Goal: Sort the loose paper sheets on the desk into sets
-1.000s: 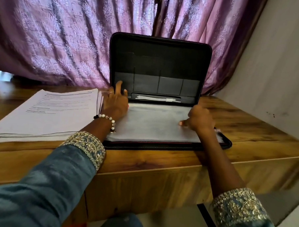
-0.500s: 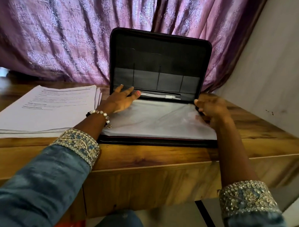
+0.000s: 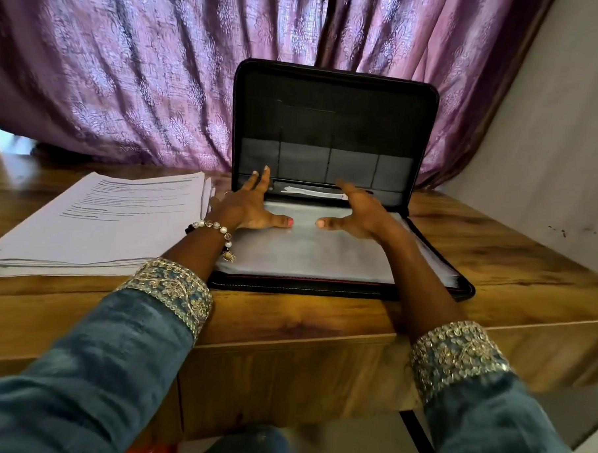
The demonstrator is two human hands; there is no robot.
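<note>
White printed paper sheets (image 3: 99,217), neatly stacked

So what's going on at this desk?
A person sits at a wooden desk with a black zip folder propped open in front of them. Both hands, left and right, are spread open over the clear sleeves inside it. A stack of printed sheets waits to the left, untouched.

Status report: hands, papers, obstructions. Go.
Left hand open, spread on the folder's sleeves. Right hand open, over the same sleeves. Paper stack untouched, left of open black folder. Nothing blocking the stack.
</note>
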